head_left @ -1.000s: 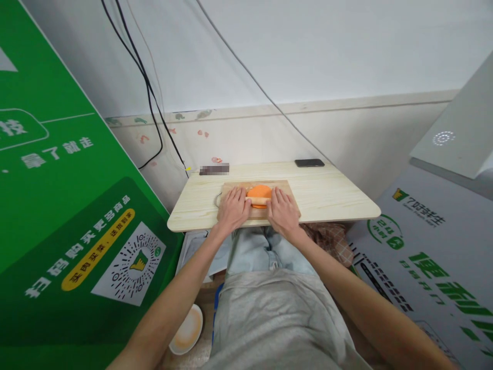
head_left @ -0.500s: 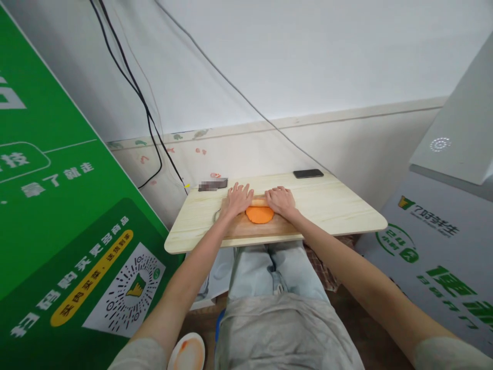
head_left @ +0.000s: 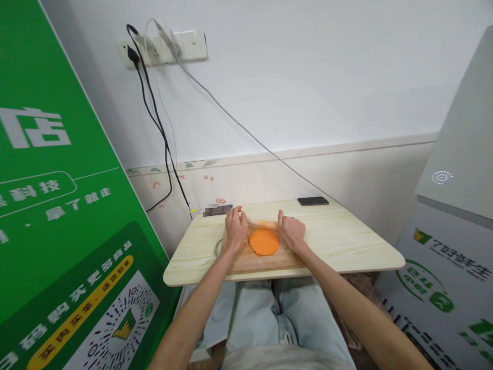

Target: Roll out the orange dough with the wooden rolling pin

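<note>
A flat, roughly round sheet of orange dough [head_left: 264, 242] lies on a wooden board [head_left: 265, 264] near the table's front edge. Just beyond the dough is a light wooden rolling pin [head_left: 264, 224], raised a little off it as far as I can tell. My left hand [head_left: 235, 230] is closed at the pin's left end, fingers bent. Around the right end, my right hand [head_left: 292, 232] is wrapped with its thumb pointing up. Both hands hide the pin's ends.
Two phones, a left one [head_left: 217, 210] and a right one [head_left: 313, 201], lie along the back of the pale table [head_left: 346, 241]. Cables hang from wall sockets [head_left: 165, 49]. A green panel [head_left: 88, 205] stands left, a white cabinet [head_left: 442, 257] right.
My hands have gone from lying flat on the rolling pin to gripping its ends. The pin has moved off the dough's far edge, showing more of the sheet. The view has tilted up.
</note>
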`<action>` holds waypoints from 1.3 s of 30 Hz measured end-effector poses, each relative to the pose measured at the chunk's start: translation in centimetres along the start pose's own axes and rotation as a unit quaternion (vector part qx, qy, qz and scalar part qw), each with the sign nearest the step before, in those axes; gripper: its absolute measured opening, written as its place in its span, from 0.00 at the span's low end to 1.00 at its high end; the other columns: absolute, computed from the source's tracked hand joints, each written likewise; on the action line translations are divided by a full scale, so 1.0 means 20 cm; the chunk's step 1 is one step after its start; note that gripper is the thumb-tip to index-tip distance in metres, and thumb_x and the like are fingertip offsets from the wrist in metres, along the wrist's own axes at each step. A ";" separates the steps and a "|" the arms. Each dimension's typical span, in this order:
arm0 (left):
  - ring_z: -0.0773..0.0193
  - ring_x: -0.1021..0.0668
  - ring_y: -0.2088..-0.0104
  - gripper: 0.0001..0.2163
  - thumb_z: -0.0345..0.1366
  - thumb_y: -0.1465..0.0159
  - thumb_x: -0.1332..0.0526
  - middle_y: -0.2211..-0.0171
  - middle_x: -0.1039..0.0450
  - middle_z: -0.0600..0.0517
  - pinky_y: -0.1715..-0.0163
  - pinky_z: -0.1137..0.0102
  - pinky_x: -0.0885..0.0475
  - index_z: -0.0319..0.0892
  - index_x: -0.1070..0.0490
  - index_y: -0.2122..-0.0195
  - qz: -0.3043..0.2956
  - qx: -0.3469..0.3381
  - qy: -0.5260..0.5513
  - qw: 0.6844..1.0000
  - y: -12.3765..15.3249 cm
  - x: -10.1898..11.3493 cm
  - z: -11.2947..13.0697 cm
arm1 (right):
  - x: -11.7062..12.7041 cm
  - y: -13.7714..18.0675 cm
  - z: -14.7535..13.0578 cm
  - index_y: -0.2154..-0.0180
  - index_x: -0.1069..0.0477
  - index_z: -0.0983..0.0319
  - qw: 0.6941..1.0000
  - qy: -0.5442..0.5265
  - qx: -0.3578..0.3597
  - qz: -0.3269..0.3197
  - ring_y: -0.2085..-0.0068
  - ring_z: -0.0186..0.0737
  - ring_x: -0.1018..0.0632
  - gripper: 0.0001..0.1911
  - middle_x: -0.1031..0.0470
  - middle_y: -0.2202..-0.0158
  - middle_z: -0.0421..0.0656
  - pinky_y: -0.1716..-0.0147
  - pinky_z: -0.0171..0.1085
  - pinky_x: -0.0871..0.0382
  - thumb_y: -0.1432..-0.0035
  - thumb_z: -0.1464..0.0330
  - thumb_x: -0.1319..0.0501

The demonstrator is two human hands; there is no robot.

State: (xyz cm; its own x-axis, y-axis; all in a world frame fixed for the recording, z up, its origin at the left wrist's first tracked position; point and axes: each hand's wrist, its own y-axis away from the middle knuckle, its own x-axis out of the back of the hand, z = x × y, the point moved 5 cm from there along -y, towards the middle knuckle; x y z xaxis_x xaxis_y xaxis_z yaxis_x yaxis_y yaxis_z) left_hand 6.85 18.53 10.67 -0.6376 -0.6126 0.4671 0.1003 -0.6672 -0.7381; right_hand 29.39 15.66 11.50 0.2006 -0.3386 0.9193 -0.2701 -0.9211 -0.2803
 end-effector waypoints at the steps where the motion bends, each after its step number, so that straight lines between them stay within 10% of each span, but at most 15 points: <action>1: 0.53 0.19 0.48 0.11 0.32 0.25 0.46 0.51 0.19 0.43 0.43 0.58 0.25 0.43 0.25 0.49 0.031 0.016 0.033 0.999 0.01 0.01 -0.02 | 0.00 -0.01 0.01 0.55 0.13 0.66 1.000 -0.007 -0.014 -0.001 0.52 0.53 0.12 0.39 0.13 0.56 0.60 0.53 0.42 0.26 0.18 0.55 0.60; 6: 0.57 0.18 0.60 0.07 0.32 0.28 0.43 0.57 0.20 0.47 0.54 0.64 0.23 0.45 0.27 0.53 0.043 0.081 0.053 0.994 0.02 0.05 -0.05 | -0.01 -0.02 0.02 0.55 0.13 0.65 0.999 -0.017 -0.027 -0.001 0.51 0.52 0.13 0.41 0.13 0.56 0.60 0.52 0.42 0.26 0.18 0.54 0.62; 13: 0.50 0.18 0.53 0.12 0.34 0.28 0.39 0.59 0.17 0.46 0.48 0.59 0.25 0.44 0.24 0.46 -0.174 0.041 -0.037 0.983 0.15 0.00 0.06 | -0.02 -0.01 0.04 0.54 0.13 0.63 0.998 -0.045 -0.046 -0.004 0.51 0.56 0.13 0.44 0.13 0.55 0.60 0.53 0.45 0.26 0.19 0.50 0.64; 28: 0.51 0.19 0.44 0.20 0.32 0.30 0.37 0.45 0.17 0.44 0.38 0.55 0.26 0.44 0.26 0.37 -0.172 0.035 0.072 0.982 0.29 0.02 0.08 | -0.04 -0.01 0.02 0.51 0.13 0.63 0.998 -0.046 -0.026 -0.019 0.49 0.53 0.14 0.42 0.13 0.52 0.59 0.49 0.44 0.28 0.19 0.51 0.64; 39: 0.53 0.16 0.54 0.17 0.33 0.28 0.39 0.54 0.15 0.46 0.46 0.58 0.22 0.44 0.24 0.39 -0.170 0.055 0.082 0.980 0.30 0.04 0.07 | -0.04 -0.01 0.02 0.51 0.13 0.62 0.999 -0.040 -0.026 -0.023 0.48 0.55 0.14 0.42 0.13 0.51 0.59 0.49 0.45 0.28 0.19 0.51 0.64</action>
State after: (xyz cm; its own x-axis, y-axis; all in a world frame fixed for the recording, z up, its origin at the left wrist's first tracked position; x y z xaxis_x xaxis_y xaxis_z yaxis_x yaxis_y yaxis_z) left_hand 8.11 13.50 7.36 -0.7622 -0.2759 0.5856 -0.0633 -0.8685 -0.4916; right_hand 29.65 16.10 10.77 0.2875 -0.3118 0.9056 -0.3063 -0.9258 -0.2215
